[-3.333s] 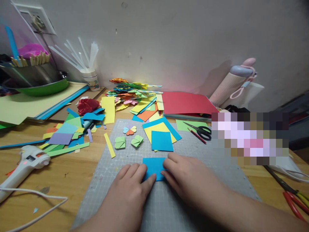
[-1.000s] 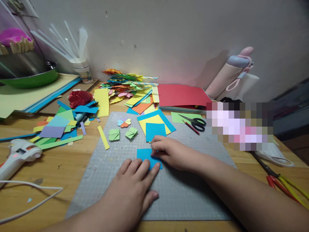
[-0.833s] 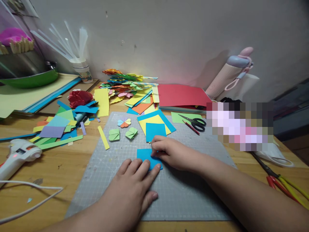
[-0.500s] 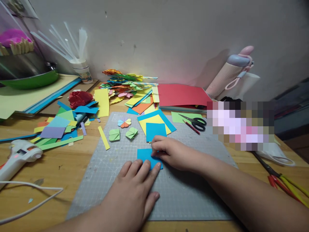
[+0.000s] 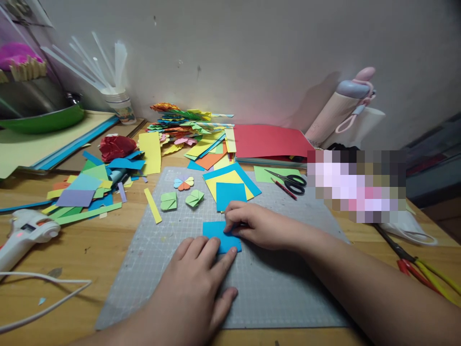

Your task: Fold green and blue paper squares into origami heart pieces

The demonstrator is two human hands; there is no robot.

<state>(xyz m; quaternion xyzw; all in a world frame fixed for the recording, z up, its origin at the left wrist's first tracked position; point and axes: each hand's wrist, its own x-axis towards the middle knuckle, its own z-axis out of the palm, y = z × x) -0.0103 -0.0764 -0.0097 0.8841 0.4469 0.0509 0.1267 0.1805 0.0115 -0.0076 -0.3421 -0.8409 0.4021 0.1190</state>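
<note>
A blue piece of paper (image 5: 213, 229) lies on the grey gridded cutting mat (image 5: 281, 298). My left hand (image 5: 203, 274) is spread out, its fingertips pressing the paper's near edge. At the paper's right side my right hand (image 5: 255, 223) has its fingers curled and pinched together on it; the fingertips are partly hidden. Just beyond is a blue square (image 5: 230, 194), resting on a yellow sheet (image 5: 236, 174) and a larger blue sheet (image 5: 254, 185). Two folded green paper pieces (image 5: 169, 201) and a small multicoloured paper flower (image 5: 184, 182) sit to the left, near a yellow strip (image 5: 153, 205).
Black scissors (image 5: 293, 182) and a dark red pencil (image 5: 284, 189) lie by a green sheet. Paper scraps (image 5: 77, 197) and a white glue gun (image 5: 30, 228) with its cable are at left. Red paper (image 5: 270, 140) lies behind; long-handled scissors (image 5: 403, 252) are at right.
The whole view has shifted slightly. My left fingers have moved a little on the blue paper, while my right hand stays pinched at its right side.
</note>
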